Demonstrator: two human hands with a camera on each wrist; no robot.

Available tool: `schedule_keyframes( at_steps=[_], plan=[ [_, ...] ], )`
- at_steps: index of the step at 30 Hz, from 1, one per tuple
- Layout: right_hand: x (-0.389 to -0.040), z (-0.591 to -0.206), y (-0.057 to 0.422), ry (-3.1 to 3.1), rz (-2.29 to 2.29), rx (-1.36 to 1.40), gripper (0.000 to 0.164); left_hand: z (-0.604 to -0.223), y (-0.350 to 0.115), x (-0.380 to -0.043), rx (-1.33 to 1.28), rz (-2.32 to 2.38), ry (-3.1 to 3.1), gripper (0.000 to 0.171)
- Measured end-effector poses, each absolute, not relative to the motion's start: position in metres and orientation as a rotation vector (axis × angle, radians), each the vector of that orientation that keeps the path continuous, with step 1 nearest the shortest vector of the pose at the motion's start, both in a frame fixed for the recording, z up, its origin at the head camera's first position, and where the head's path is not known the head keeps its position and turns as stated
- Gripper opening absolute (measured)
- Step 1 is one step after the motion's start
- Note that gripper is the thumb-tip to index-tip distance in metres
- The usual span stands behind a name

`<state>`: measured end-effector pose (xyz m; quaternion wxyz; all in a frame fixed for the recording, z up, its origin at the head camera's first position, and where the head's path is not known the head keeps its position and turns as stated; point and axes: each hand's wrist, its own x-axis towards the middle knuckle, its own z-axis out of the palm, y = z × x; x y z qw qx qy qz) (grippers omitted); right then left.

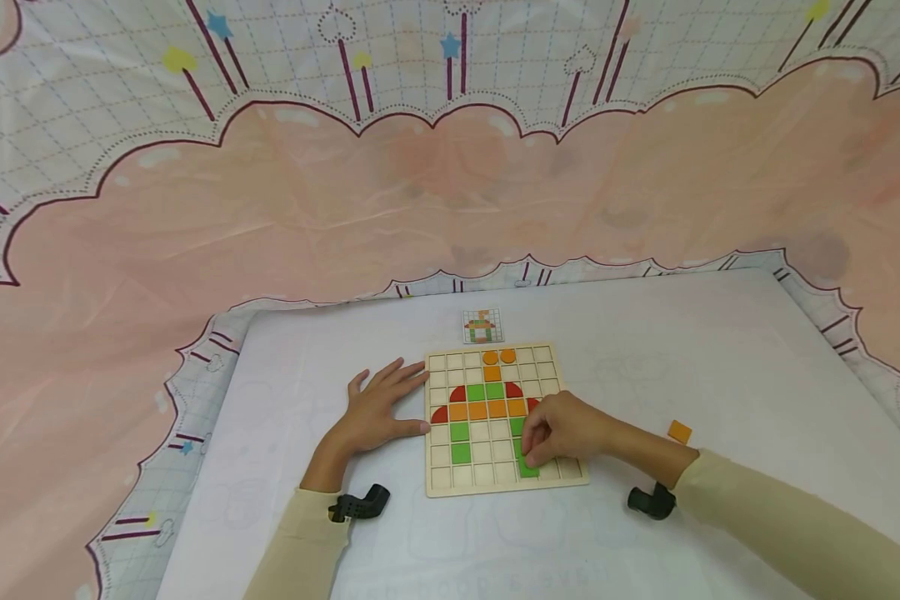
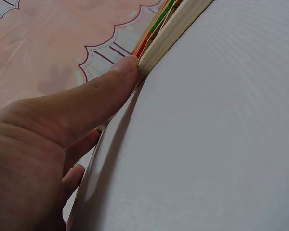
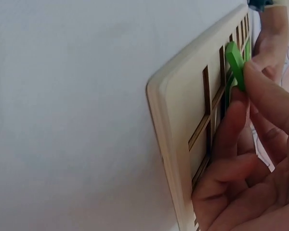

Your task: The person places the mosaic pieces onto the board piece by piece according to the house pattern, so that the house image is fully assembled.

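A wooden grid board [image 1: 506, 491] lies on the white table, with red, orange and green tiles set in its cells. My left hand [image 1: 375, 410] rests at the board's left side, fingers spread, its thumb [image 2: 111, 82] touching the edge. Over the lower right part of the board, my right hand [image 1: 566, 425] pinches a green square tile [image 3: 235, 65] between thumb and fingertips. In the right wrist view that tile is tilted above the grid. Green tiles stand in the column beneath this hand, which covers part of the board's right side.
A small pattern card [image 1: 482, 327] lies just behind the board. One loose orange square tile [image 1: 679, 431] is on the table at the right, near the right forearm. Pink patterned cloth [image 1: 450, 200] hangs behind the table [image 1: 757, 375].
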<state>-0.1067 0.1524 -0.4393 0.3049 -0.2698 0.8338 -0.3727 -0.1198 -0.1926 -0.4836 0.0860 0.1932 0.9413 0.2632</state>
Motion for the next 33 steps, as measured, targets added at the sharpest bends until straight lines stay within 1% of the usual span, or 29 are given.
schedule_keyframes(
  at_steps=[13,23,33],
  plan=[
    [-0.099,-0.442,0.146,2.274,-0.953,-0.748,0.014,-0.483,-0.193,-0.12,0.582,0.784,2.809,0.087],
    [-0.098,-0.444,0.147,2.312,-0.928,-0.772,0.02,-0.483,-0.193,-0.12,0.58,0.781,2.81,0.087],
    [-0.102,-0.441,0.16,2.298,-0.87,-0.777,0.019,-0.482,-0.192,-0.119,0.559,0.777,2.805,0.087]
  ],
)
